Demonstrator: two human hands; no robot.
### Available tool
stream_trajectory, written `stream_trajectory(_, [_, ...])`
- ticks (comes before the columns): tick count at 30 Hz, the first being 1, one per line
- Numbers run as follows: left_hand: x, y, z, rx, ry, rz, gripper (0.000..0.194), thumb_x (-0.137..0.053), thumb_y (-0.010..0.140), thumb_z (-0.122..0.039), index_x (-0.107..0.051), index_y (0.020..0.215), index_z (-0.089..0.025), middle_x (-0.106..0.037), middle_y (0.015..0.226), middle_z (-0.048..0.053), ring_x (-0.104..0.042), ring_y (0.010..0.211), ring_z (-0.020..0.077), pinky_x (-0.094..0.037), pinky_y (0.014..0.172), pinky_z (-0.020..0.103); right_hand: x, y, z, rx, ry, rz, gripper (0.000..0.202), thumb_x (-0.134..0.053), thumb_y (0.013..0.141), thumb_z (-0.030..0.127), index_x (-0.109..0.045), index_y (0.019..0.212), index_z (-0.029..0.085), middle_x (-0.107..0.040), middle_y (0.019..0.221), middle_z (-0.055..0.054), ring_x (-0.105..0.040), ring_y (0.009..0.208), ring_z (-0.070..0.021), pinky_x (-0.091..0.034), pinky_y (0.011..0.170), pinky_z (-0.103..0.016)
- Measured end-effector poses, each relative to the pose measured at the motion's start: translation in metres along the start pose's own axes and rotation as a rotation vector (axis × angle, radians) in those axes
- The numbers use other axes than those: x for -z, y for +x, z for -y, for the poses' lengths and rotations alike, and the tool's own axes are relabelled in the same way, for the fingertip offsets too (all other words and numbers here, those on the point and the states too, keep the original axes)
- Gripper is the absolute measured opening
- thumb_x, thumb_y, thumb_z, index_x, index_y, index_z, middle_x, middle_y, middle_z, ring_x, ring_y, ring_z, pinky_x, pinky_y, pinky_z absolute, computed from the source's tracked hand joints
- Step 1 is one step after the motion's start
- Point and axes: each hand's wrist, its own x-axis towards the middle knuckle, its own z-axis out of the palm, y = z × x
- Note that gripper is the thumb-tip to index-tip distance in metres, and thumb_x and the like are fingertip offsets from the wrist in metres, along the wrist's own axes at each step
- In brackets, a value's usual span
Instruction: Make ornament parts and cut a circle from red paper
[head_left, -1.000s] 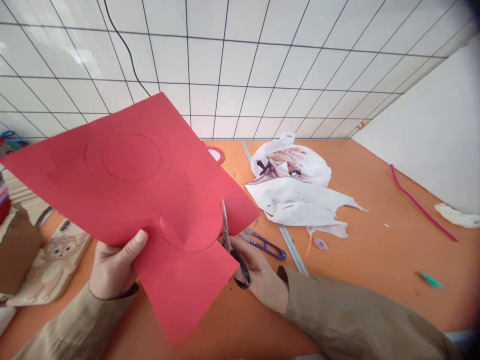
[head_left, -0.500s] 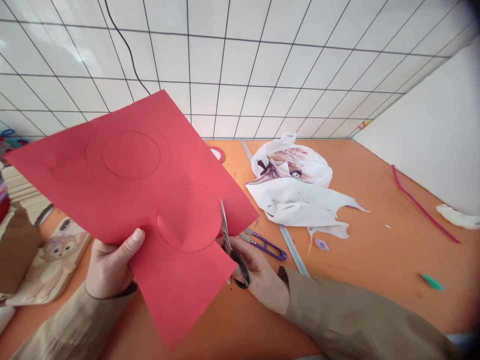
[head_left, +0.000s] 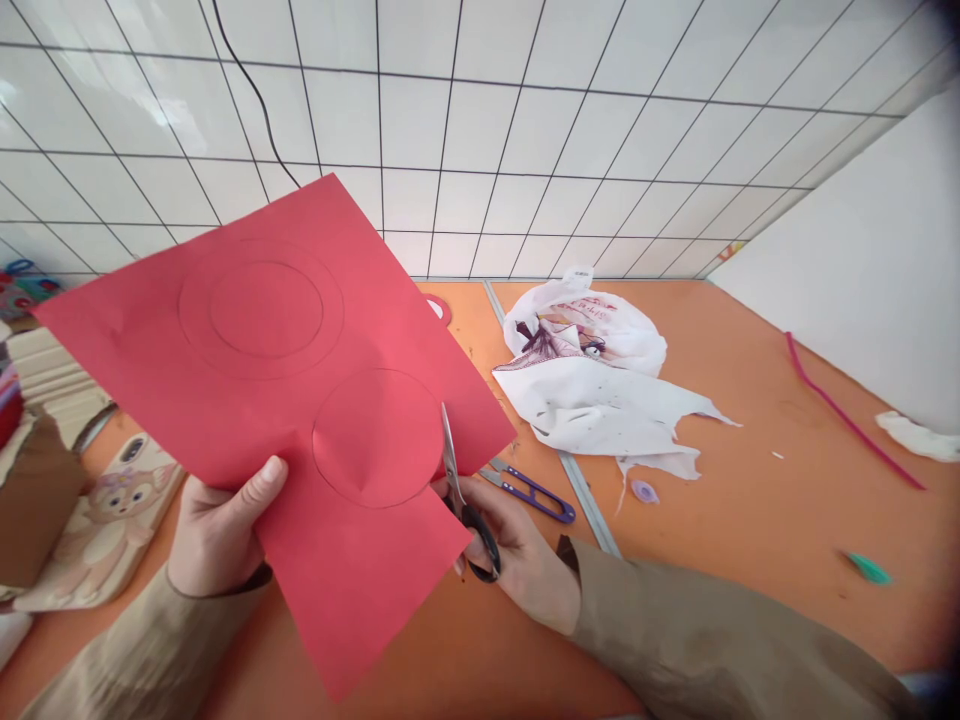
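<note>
My left hand (head_left: 225, 520) pinches the lower left edge of a large red sheet of paper (head_left: 397, 590), thumb on top and fingers hidden beneath. Two rings drawn one inside the other mark the sheet's upper part, and a single drawn circle lies lower down. Black-handled scissors (head_left: 478, 535) are in my right hand (head_left: 517, 550), with fingers through the handles. Their blades sit in a cut from the sheet's right side, along the right rim of the lower circle. One blade shows above the paper; the other is hidden.
Purple thread snips (head_left: 536, 495) lie just right of the scissors. Behind them is a white plastic bag (head_left: 600, 400) with cloth in it. A cardboard box (head_left: 41, 500) and a cartoon-printed board (head_left: 112, 530) are at left. A pink strip (head_left: 847, 405) and green piece (head_left: 868, 568) lie right.
The red sheet has shifted and turned very slightly, its far left corner moving right. Both hands keep their grips, and the scissors stay at nearly the same spot on the circle.
</note>
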Motion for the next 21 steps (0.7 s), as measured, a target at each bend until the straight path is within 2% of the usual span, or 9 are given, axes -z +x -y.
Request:
stream_trajectory(8, [-0.0027, -0.0008, -0.0031, 0.021, -0.002, 0.011, 0.040, -0.096, 0.044, -0.029, -0.078, 0.079, -0.021, -0.080, 0.081, 0.002, -0.076, 0.071, 0.0235, -0.064, 0.075, 0.030, -0.0013, 0.0009, -0.0013, 0.000, 0.017, 0.002, 0.044, -0.063, 0.085, 0.059, -0.059, 0.101, 0.019, -0.046, 0.073, 0.003, -0.043, 0.057, -0.0087, -0.041, 0.056, -0.025])
stream_trajectory(16, [-0.0054, -0.0005, -0.0065, 0.027, 0.031, -0.007, 0.042, -0.097, 0.039, -0.032, -0.078, 0.076, -0.021, -0.079, 0.079, 0.004, -0.076, 0.080, 0.0288, -0.065, 0.073, 0.031, 0.0013, 0.0005, -0.0048, 0.013, 0.013, 0.003, 0.044, -0.062, 0.087, 0.059, -0.060, 0.105, 0.019, -0.047, 0.075, 0.002, -0.044, 0.057, -0.0082, -0.041, 0.055, -0.024])
stream_trajectory(21, [-0.0023, 0.0020, -0.0065, 0.099, 0.024, -0.005, 0.043, -0.097, 0.039, -0.031, -0.078, 0.075, -0.018, -0.079, 0.080, 0.007, -0.076, 0.083, 0.0309, -0.065, 0.074, 0.033, -0.0001, 0.0007, -0.0011, 0.026, -0.001, 0.011, 0.047, -0.061, 0.087, 0.060, -0.059, 0.109, 0.019, -0.048, 0.071, 0.002, -0.044, 0.057, -0.0092, -0.040, 0.055, -0.024])
